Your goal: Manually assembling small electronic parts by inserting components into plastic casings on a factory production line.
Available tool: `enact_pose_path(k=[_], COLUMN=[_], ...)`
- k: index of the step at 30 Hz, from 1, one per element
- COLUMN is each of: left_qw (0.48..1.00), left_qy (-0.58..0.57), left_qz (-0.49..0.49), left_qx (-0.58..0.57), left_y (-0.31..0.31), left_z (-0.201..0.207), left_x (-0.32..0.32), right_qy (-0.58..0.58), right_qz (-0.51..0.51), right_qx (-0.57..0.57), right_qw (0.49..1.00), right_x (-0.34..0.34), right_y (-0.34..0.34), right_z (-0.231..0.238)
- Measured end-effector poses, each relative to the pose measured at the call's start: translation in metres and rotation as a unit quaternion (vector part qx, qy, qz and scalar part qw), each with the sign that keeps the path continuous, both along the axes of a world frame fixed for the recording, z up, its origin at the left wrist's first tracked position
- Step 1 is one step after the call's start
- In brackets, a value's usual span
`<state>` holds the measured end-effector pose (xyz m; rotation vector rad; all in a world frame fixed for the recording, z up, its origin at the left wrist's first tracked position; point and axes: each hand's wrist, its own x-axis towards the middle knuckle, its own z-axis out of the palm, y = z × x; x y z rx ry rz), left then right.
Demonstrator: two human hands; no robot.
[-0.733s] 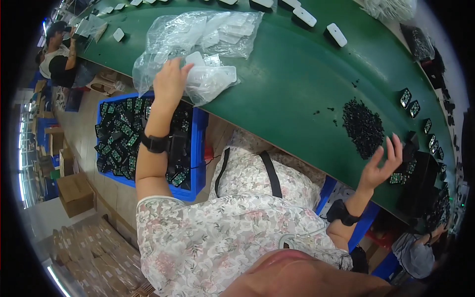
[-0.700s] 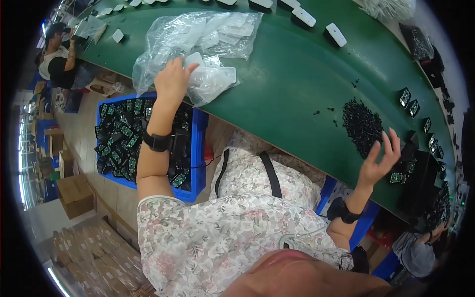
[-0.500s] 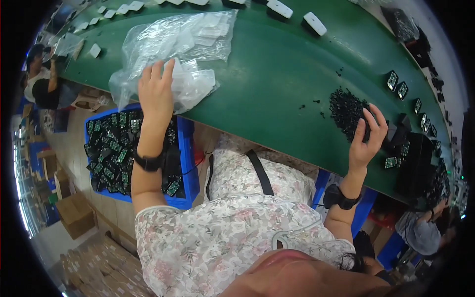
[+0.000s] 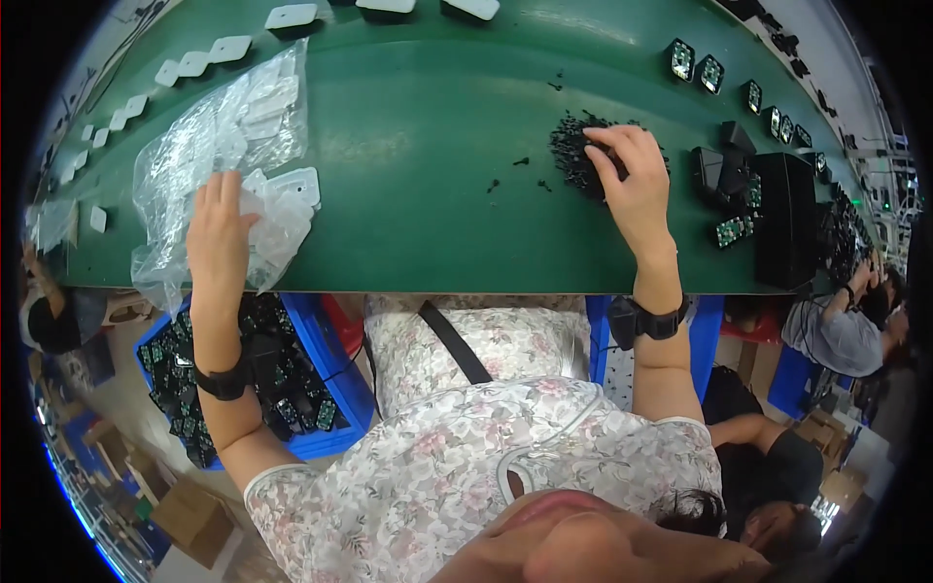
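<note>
Screws [image 4: 570, 160] under right fingers [image 4: 632, 144], bag [image 4: 185, 146] under left fingers [image 4: 216, 188]

Bag [image 4: 209, 141]: clear plastic, crumpled, on the left of the green table [image 4: 418, 194], one corner past the near edge. Plates [image 4: 297, 187]: white, flat, round-cornered, several, overlapping at the bag. Screws [image 4: 571, 153]: small, black, many, loosely heaped to the right, partly hidden, a few strays lying apart
</note>
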<state>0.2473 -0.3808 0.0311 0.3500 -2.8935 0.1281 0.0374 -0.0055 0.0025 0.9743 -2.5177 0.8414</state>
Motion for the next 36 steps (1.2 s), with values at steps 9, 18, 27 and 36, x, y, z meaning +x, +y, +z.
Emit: enact_pose_path(k=[9,18,27,36], left_qw=[0.934,0.787,0.757,0.834], left_qy=[0.233,0.261,0.257,0.261], left_qz=[-0.1,-0.113,-0.159,-0.209], left_qx=[0.251,0.547,0.579,0.439], left_y=[0.073,0.147,0.164,0.156], left_z=[0.022,-0.018,-0.035,-0.045], left_x=[-0.068,-0.15,-0.147,-0.145], right_qy=[-0.007,-0.133,-0.491,-0.517], right_qz=[0.222,0.167,0.152,0.116], right_qx=[0.135,0.021,-0.412,-0.359], right_qw=[0.966,0.977,0.752,0.768], right_x=[-0.004,-0.018,-0.011,0.002], right_y=[-0.037,-0.039,-0.063,-0.068], right_z=[-0.005,0.015,0.013,0.008])
